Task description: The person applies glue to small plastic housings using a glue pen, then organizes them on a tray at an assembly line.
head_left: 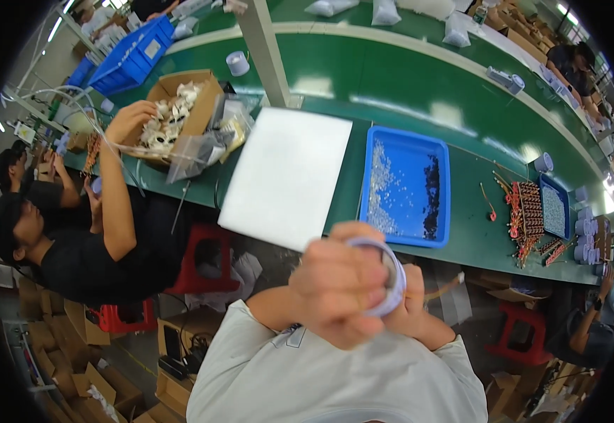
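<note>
Close to my chest, both hands are at a pale lavender-white round plastic housing (394, 299), tilted with its open end partly showing. My left hand (339, 285), somewhat blurred, is closed, its curled fingers against the housing's rim and opening. On the other side my right hand (413, 303) wraps round the housing, mostly hidden behind it. A thin reddish-brown wire (442, 290) with a small pale connector sticks out to the right of that hand. What lies inside the housing is hidden by my left fingers.
On the green bench lie a white foam sheet (286, 176), a blue tray (444, 204) of small clear and black parts, and red-and-black wired parts (525, 211). A cardboard box (205, 106) of white parts stands left, where a co-worker (74, 240) reaches in. Red stools (205, 261) stand below.
</note>
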Available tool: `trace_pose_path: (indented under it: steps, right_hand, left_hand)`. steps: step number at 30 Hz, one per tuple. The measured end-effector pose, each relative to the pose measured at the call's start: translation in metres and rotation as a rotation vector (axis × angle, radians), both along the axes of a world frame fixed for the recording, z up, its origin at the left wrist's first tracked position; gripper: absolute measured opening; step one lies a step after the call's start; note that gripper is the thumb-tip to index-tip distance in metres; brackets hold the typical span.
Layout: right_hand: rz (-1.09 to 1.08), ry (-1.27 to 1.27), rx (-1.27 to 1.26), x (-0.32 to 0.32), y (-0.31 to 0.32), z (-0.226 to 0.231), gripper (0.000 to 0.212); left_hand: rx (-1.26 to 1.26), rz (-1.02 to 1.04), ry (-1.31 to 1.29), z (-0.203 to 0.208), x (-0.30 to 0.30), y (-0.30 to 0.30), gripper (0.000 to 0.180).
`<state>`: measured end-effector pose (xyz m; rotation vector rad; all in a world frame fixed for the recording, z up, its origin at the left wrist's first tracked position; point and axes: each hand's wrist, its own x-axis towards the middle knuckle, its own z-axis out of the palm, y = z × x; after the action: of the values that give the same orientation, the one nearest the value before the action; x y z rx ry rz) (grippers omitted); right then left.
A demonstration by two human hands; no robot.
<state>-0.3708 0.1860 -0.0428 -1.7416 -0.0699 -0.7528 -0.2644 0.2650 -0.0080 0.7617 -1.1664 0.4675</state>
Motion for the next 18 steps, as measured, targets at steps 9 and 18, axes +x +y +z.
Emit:
trace_pose_path:
  steps: [9,18]
  right_hand:
    - [0.060,-0.089,0.254,-0.004,0.008,-0.027,0.024]
    - [0.377,0.127,0.816,-0.013,0.003,0.016,0.027]
  left_hand:
    - [0.029,0.104,-0.119,0.026,-0.012,-0.004,0.015]
    - [0.210,-0.054,0.002,0.042,-0.011,-0.015,0.020]
